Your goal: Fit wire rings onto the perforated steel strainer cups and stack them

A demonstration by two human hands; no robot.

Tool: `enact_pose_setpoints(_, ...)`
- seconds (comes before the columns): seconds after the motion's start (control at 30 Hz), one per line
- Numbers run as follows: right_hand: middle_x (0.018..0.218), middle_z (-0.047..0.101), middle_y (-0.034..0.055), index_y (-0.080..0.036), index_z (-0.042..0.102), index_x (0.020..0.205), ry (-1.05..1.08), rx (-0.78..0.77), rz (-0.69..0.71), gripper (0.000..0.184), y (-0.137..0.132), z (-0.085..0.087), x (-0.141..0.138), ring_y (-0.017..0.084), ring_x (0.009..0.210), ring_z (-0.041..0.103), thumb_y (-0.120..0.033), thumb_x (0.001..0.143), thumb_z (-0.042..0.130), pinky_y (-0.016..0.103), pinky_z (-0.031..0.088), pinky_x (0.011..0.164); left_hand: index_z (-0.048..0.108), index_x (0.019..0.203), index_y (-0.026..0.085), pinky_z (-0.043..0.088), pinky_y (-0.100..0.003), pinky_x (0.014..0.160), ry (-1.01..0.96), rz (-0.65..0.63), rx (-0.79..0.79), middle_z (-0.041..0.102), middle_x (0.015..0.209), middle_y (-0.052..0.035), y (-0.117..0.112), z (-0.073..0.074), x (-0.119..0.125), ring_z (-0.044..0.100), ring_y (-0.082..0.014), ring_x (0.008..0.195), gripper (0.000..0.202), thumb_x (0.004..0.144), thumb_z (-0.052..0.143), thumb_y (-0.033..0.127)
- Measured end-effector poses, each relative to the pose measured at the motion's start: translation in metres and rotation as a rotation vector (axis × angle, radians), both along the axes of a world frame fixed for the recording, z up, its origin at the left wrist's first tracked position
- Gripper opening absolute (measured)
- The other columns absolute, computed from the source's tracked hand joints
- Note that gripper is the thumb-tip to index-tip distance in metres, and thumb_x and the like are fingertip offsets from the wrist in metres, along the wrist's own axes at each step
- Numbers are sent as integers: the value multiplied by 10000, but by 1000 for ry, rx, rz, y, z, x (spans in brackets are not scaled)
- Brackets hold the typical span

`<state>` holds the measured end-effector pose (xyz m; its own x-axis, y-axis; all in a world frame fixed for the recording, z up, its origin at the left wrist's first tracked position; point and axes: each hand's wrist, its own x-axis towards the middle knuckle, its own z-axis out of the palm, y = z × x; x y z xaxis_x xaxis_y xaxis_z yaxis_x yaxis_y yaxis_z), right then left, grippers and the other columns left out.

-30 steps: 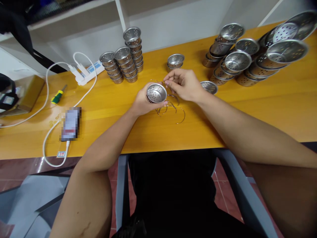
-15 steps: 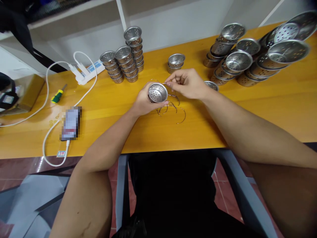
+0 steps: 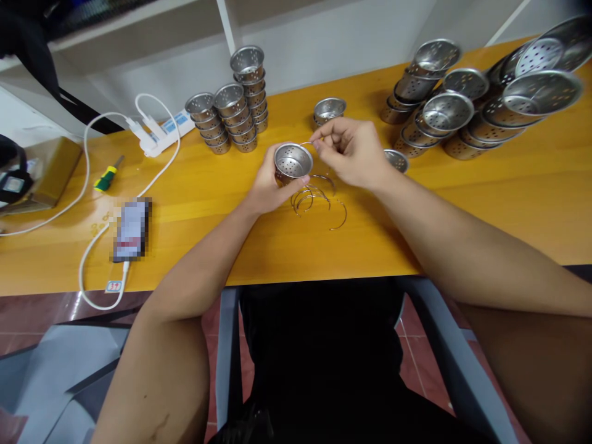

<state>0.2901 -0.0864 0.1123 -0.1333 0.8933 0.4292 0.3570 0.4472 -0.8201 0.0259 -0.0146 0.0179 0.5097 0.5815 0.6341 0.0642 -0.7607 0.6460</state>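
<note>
My left hand (image 3: 266,188) is closed round a small perforated steel cup (image 3: 292,161), held just above the yellow table (image 3: 509,185) with its mouth facing me. My right hand (image 3: 354,151) pinches a thin wire handle (image 3: 309,143) whose end meets the cup's rim. Several loose curved wire handles (image 3: 319,198) lie on the table just below both hands. A single steel cup (image 3: 396,160) lies right of my right hand, partly hidden by the wrist.
Stacks of finished cups (image 3: 235,111) stand at the back left, a short stack (image 3: 328,110) behind my hands, and a big pile of cups (image 3: 467,105) at the right. A power strip (image 3: 160,132) with white cable, a screwdriver (image 3: 107,177) and a phone (image 3: 132,229) lie left.
Both hands lifted slightly away from me with the cup. The cup tilted more upright, and my right hand brought the wire handle up to its rim.
</note>
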Motion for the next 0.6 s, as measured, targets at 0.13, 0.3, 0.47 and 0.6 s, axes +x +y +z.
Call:
enact_pose_setpoints(0.13, 833, 604, 45, -364, 837, 1148, -60, 28, -21, 643, -8, -1, -9, 297, 772, 613, -1006, 1121, 841, 527, 664, 772, 511, 1827, 344, 730, -629, 1377, 38, -2, 15, 769, 1628, -147, -4, 5, -1, 842, -372, 1552, 941, 1109, 935, 778)
enact_pose_setpoints(0.3, 845, 593, 42, -347, 823, 1174, -74, 39, -38, 555, -4, -9, -12, 305, 811, 639, -897, 1149, 893, 511, 674, 812, 511, 1819, 349, 759, -594, 1320, 49, -9, -8, 790, 1589, -124, -8, 9, 0, 873, -339, 1479, 960, 1104, 900, 857)
enact_pose_setpoints(0.47, 852, 588, 45, -333, 808, 1186, -83, 38, -44, 527, -5, -10, -15, 310, 823, 639, -851, 1164, 902, 501, 657, 807, 454, 1868, 346, 721, -606, 1387, 75, -29, -28, 763, 1644, -132, -9, 10, -1, 832, -365, 1591, 1068, 1077, 907, 902)
enact_pose_setpoints(0.6, 844, 596, 42, -330, 814, 1189, -90, 41, -58, 473, -8, -9, -17, 308, 821, 655, -794, 1185, 903, 514, 678, 835, 444, 1865, 335, 713, -635, 1398, 82, -24, -28, 755, 1670, -141, -10, 9, -1, 828, -380, 1607, 1126, 1039, 941, 918)
